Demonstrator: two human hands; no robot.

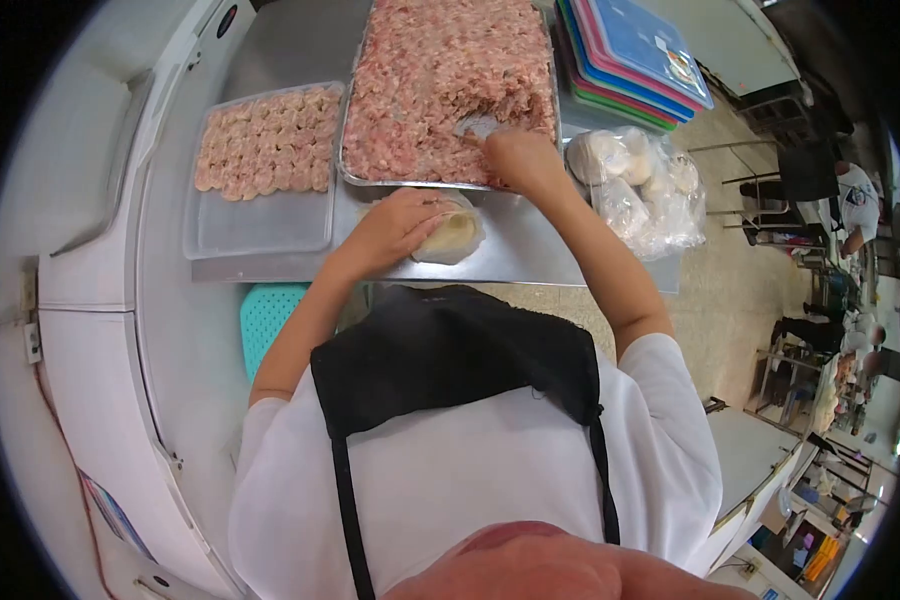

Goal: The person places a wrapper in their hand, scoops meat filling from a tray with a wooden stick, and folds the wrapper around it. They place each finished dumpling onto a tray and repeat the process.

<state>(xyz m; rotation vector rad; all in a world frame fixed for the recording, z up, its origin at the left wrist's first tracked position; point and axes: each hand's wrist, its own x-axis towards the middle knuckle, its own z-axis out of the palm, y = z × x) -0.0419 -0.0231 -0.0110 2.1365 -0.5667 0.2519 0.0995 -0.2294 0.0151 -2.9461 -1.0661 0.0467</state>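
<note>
A large metal tray (346, 150) of ground meat (440, 75) lies before me at the top. My right hand (526, 162) is at its lower right corner, closed around a flat grey spatula (480, 125) whose blade sits in a hollow in the meat. Below the tray, my left hand (406, 228) curls over the left side of pale round dough wrappers (455, 238); the fingertips are partly hidden. To the left, a translucent plastic tray (260, 225) bears rows of small filled dumplings (265, 142).
A clear plastic bag (642, 195) with pale dough balls lies right of the meat tray. Behind it stands a stack of coloured lids (635, 60). The steel table (570, 262) ends near my apron. A turquoise perforated basket (267, 325) is below left; people sit farther right.
</note>
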